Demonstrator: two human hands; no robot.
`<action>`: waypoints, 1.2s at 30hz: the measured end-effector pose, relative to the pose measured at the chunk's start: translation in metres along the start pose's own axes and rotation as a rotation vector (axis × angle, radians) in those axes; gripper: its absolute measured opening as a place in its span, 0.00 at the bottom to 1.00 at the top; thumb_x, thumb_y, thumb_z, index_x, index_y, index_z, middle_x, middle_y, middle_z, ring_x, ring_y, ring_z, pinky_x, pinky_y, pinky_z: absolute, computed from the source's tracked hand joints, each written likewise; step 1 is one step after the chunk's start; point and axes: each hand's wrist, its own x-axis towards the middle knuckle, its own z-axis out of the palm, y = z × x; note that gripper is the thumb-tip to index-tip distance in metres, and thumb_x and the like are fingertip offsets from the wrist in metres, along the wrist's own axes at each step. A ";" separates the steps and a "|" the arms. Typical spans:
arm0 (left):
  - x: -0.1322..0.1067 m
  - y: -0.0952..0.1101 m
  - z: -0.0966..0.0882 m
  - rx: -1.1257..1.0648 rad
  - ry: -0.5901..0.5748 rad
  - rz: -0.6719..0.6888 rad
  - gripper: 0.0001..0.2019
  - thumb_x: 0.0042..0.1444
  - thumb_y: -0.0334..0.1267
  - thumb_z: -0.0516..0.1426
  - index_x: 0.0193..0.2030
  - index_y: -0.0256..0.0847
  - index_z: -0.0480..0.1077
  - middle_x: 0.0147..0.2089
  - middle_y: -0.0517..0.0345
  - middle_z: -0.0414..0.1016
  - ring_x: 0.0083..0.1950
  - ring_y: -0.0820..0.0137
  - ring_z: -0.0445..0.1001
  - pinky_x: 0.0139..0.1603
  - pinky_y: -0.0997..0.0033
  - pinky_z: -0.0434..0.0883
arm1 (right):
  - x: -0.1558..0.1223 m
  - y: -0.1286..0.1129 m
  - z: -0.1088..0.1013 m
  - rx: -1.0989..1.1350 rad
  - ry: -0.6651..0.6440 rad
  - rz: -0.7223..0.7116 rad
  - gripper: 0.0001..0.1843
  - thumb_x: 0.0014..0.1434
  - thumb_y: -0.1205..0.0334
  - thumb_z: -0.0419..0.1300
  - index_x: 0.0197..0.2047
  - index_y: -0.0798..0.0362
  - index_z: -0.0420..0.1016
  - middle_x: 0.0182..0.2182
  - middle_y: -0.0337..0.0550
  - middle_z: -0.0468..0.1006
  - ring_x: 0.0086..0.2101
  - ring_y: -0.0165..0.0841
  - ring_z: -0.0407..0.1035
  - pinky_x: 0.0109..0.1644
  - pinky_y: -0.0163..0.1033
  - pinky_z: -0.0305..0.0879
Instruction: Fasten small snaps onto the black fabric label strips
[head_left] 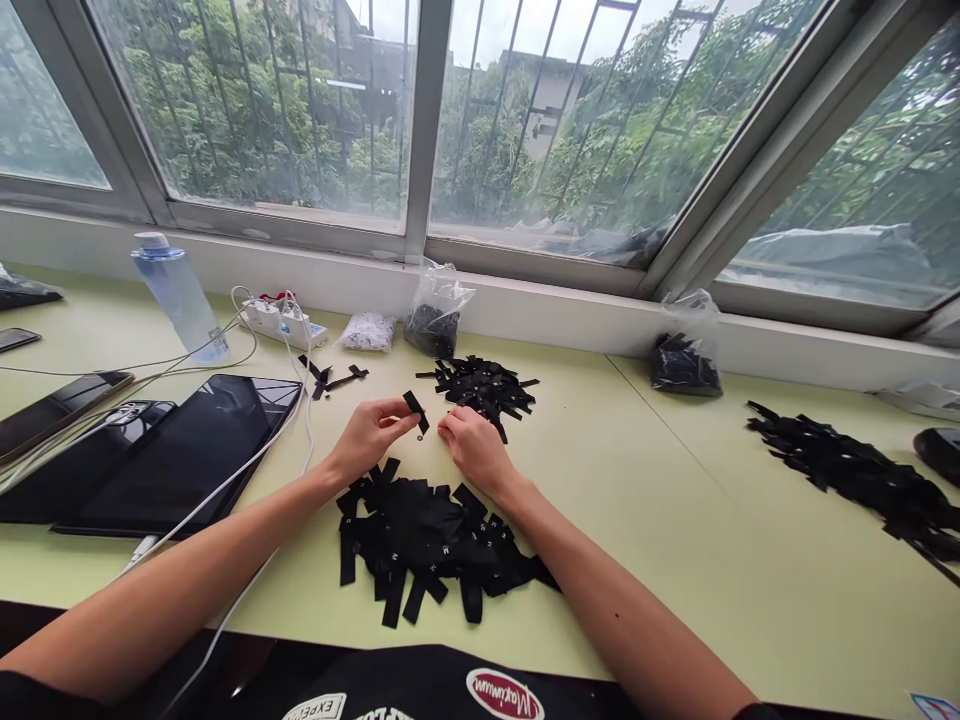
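Between the thumb and fingers of my left hand is a short black fabric strip, held up off the table. A small round ring-like bit shows just below the strip. My right hand is a little to the right, its fingers pinched together; whatever they hold is hidden. Right below both hands lies a large heap of black strips, some printed with a small white M. Beyond my right hand sits a smaller pile of black strips.
A tablet, phones, white cables and a power strip occupy the left, with a water bottle behind. Plastic bags of black pieces and a white bag line the sill. More black strips lie far right.
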 end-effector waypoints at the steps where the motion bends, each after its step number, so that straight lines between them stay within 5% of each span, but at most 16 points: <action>1: 0.000 0.000 0.000 -0.002 0.000 0.001 0.14 0.62 0.44 0.60 0.46 0.38 0.79 0.43 0.51 0.81 0.44 0.64 0.77 0.48 0.67 0.72 | 0.000 -0.001 0.000 0.014 0.017 0.012 0.10 0.66 0.71 0.55 0.37 0.53 0.76 0.37 0.45 0.78 0.39 0.36 0.71 0.42 0.38 0.62; 7: -0.003 0.002 0.003 -0.007 0.001 0.007 0.13 0.60 0.45 0.61 0.44 0.38 0.79 0.40 0.52 0.82 0.41 0.65 0.77 0.45 0.68 0.73 | -0.003 -0.009 -0.014 0.363 0.123 0.121 0.10 0.67 0.65 0.55 0.37 0.52 0.77 0.29 0.39 0.78 0.28 0.32 0.70 0.35 0.36 0.62; 14: -0.003 0.004 0.005 -0.004 -0.015 0.009 0.12 0.61 0.45 0.60 0.43 0.38 0.80 0.37 0.54 0.81 0.39 0.67 0.77 0.43 0.70 0.72 | -0.006 -0.020 -0.022 0.702 0.127 0.162 0.09 0.63 0.59 0.60 0.39 0.52 0.81 0.34 0.42 0.82 0.32 0.34 0.74 0.38 0.38 0.69; 36: -0.005 0.007 0.006 -0.022 -0.033 0.016 0.14 0.62 0.43 0.58 0.48 0.38 0.78 0.42 0.51 0.82 0.42 0.64 0.79 0.46 0.67 0.73 | -0.005 -0.021 -0.023 0.953 0.114 0.234 0.13 0.61 0.53 0.63 0.43 0.53 0.79 0.32 0.43 0.81 0.28 0.31 0.72 0.34 0.38 0.71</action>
